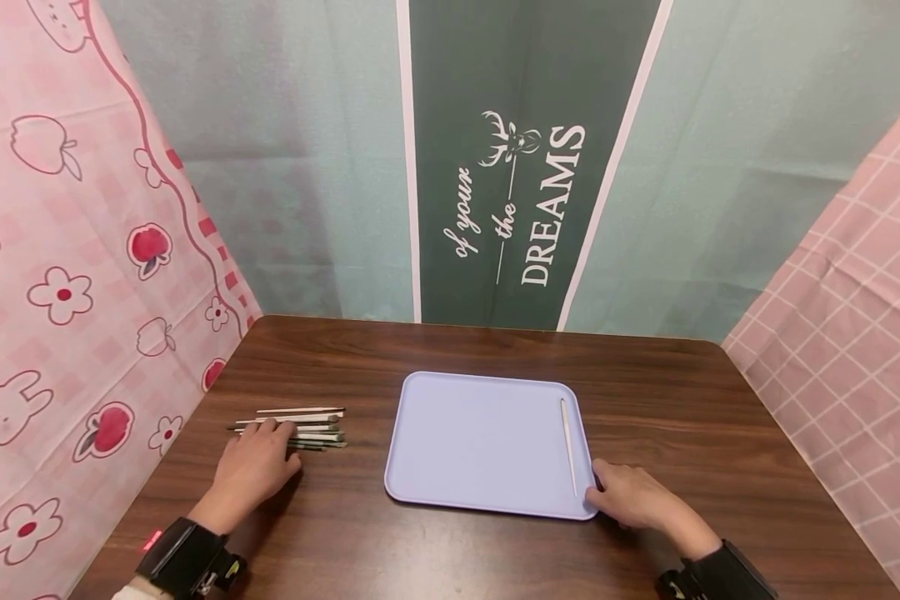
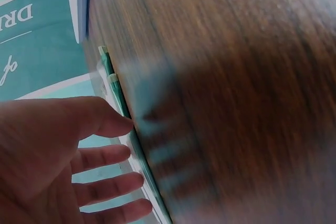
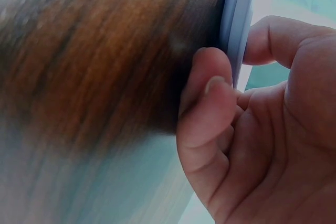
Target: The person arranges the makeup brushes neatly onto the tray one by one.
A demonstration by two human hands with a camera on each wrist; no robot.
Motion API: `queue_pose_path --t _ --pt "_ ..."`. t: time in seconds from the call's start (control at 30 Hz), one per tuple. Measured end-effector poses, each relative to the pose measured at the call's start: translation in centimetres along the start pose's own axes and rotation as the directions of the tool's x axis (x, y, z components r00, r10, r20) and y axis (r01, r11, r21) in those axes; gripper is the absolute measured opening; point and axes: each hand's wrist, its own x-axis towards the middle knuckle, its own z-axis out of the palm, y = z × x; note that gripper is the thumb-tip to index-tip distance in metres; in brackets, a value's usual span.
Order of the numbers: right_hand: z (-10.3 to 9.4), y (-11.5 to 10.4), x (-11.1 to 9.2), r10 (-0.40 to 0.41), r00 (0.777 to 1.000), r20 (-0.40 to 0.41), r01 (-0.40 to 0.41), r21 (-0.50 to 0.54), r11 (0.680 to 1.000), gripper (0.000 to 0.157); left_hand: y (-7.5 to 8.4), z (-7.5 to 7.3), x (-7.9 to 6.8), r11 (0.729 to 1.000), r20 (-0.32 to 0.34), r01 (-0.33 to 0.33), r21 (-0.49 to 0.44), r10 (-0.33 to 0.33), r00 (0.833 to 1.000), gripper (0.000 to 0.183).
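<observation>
A lavender tray lies on the wooden table, its lower right corner gripped by my right hand. In the right wrist view the thumb is on one side of the tray's rim and curled fingers are on the other. One slim white brush lies inside the tray along its right side. To the left, my left hand rests over a row of thin brushes, covering part of their handles. The left wrist view has its loosely extended fingertips right at a green handle.
The brown wooden table reaches back to a green curtain with white lettering. A pink patterned cloth hangs on the left and a pink checked cloth on the right.
</observation>
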Motion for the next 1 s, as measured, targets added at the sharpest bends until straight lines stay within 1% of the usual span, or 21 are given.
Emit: queue_pose_path --t 0.13,0.27,0.43,0.6,0.7,0.9,1.0 --pt "-0.06 -0.06 -0.01 -0.007 1.000 -0.004 0.007 -0.003 1.000 0.020 -0.09 0.22 -0.02 1.000 -0.038 -0.022 0.012 0.023 0.999 0.034" --pt "-0.07 -0.01 -0.01 -0.012 1.000 -0.004 0.012 -0.003 1.000 0.020 -0.16 0.46 -0.01 0.999 -0.054 -0.030 0.012 0.030 0.998 0.033" --pt "0.00 0.05 0.00 -0.027 1.000 -0.007 0.027 -0.004 1.000 0.020 -0.26 0.69 0.03 0.999 -0.077 -0.047 0.021 0.048 0.996 0.024" --pt "0.01 0.04 0.01 -0.018 1.000 -0.008 0.018 -0.001 1.000 0.020 -0.42 0.83 0.24 0.997 -0.105 -0.072 0.041 0.076 0.992 0.014" --pt "-0.02 -0.01 -0.02 -0.013 1.000 -0.005 0.013 0.004 1.000 0.020 -0.62 0.94 0.45 0.996 -0.116 -0.083 0.040 0.087 0.989 0.011" --pt "-0.11 -0.08 -0.06 -0.010 1.000 -0.007 0.010 0.002 1.000 0.020 -0.76 0.81 0.65 0.996 -0.090 -0.084 0.025 0.086 0.992 0.012" --pt "-0.11 -0.08 -0.05 -0.009 1.000 -0.009 0.009 0.001 1.000 0.020 -0.84 0.66 0.70 0.994 -0.081 -0.100 0.038 0.103 0.991 0.014"
